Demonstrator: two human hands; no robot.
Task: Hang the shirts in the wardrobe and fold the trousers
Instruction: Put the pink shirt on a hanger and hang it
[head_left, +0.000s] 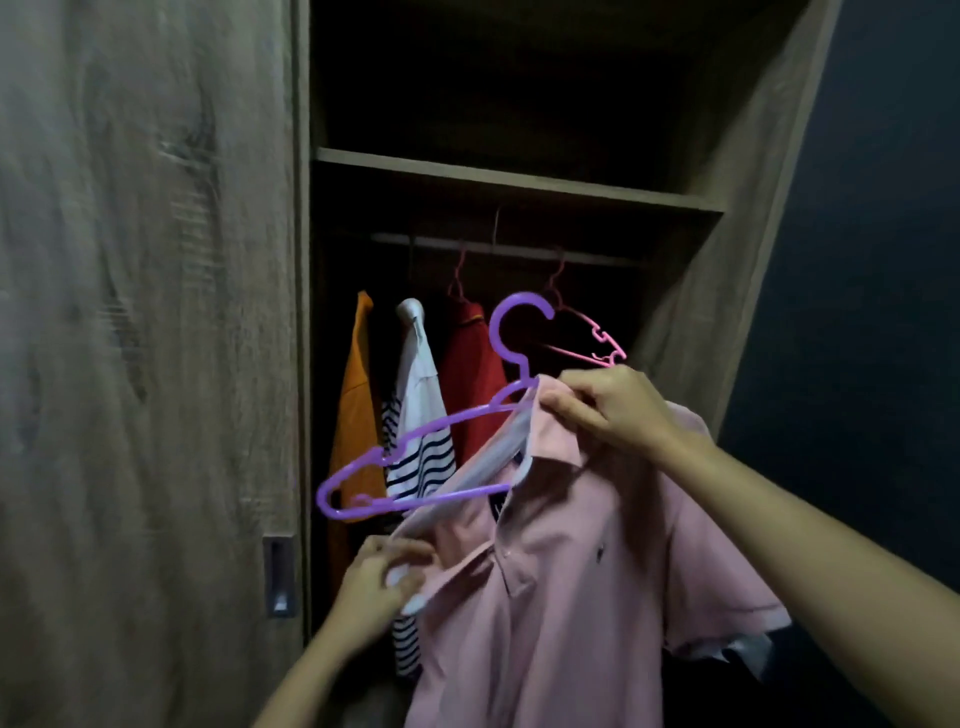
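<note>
I hold a pink polo shirt (561, 587) up in front of the open wardrobe (519, 182). A purple plastic hanger (415, 447) is partly inside its neck, the left arm and hook sticking out. My right hand (608, 410) pinches the collar at the top, by the hanger's neck. My left hand (379, 577) grips the lower left side of the collar. On the rail (519, 249) hang an orange shirt (356, 415), a white shirt with dark stripes (421, 431) and a red shirt (472, 374). No trousers are in view.
An empty pink hanger (597, 343) hangs on the rail at the right, just behind my right hand. A shelf (467, 171) runs above the rail. The sliding wooden door (145, 364) with a recessed handle (280, 577) fills the left. A dark wall (857, 312) stands right.
</note>
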